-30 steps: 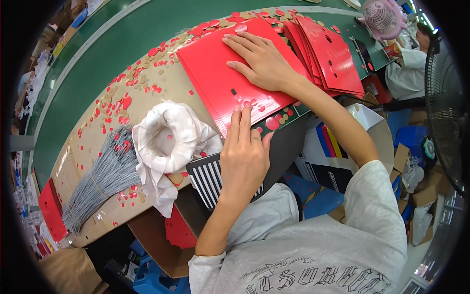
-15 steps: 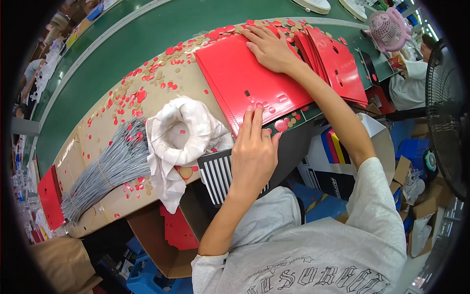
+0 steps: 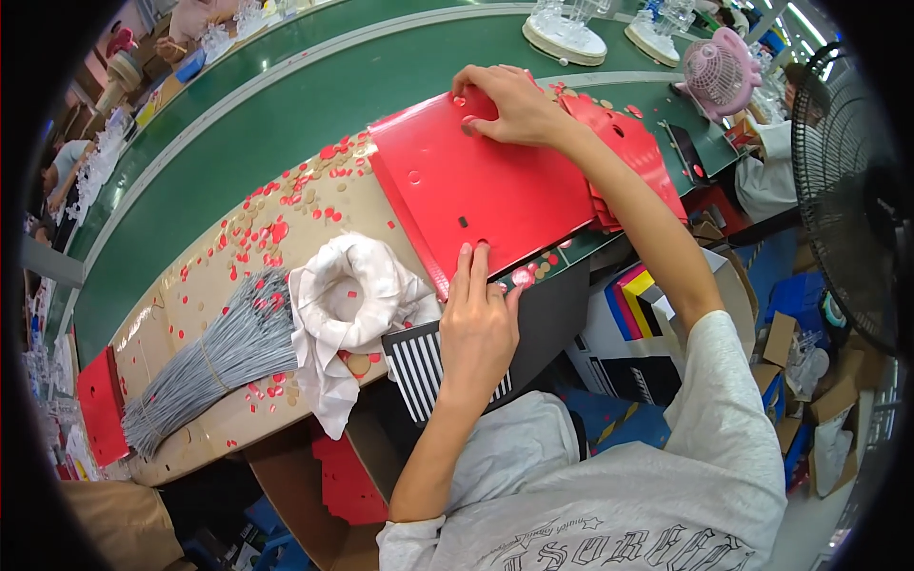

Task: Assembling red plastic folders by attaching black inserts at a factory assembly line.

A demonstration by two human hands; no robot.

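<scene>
The green workbench (image 3: 228, 157) curves across the view, its near side covered by a brown sheet (image 3: 357, 219). A black fan (image 3: 847, 200) stands at the far right. The stack of glossy red sheets (image 3: 495, 190) lies on the bench in front of the person, and a fanned pile of punched red sheets (image 3: 638, 147) sits just beyond its right side. Left of the stack is a tied bundle of grey wires (image 3: 214, 357), with a ring of white cloth (image 3: 367, 314) between the two. The hands are apart: the right hand (image 3: 514, 105) curls its fingers at the stack's far edge, its thumb on the top sheet, though how firmly it grips I cannot tell; the left hand (image 3: 476, 328) rests two extended fingertips on the near edge, closed around nothing. Small red and tan discs (image 3: 280, 231) are scattered over the brown sheet.
</scene>
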